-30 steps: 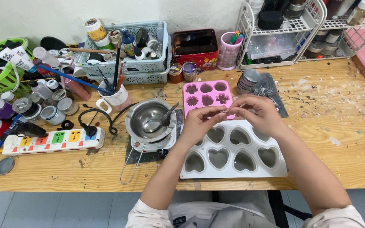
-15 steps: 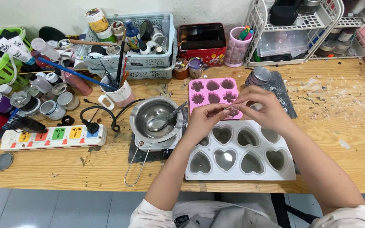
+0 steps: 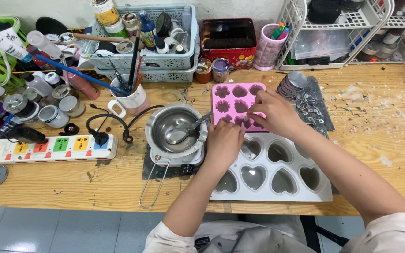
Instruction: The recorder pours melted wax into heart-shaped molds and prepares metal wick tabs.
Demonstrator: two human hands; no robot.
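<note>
Head view showed both hands meeting at the frame's centre, the right hand (image 3: pixel 273 114) pinching something too small to identify over the pink mould (image 3: pixel 234 104), the left hand (image 3: pixel 224 140) curled just below over the white heart mould (image 3: pixel 272 174).

A scuffed wooden workbench (image 3: pixel 376 140) carries a white heart-cavity mould (image 3: pixel 277 180) at the front edge, a pink flower mould (image 3: pixel 230 100) behind it, a steel melting pot (image 3: pixel 174 129) on a small hotplate (image 3: pixel 176 161), a white power strip (image 3: pixel 52 147), a dark mat (image 3: pixel 317 105), a mug of brushes (image 3: pixel 130 100), grey baskets (image 3: pixel 160 63), a red tin (image 3: pixel 228 40) and a white wire rack (image 3: pixel 343 33)
</note>
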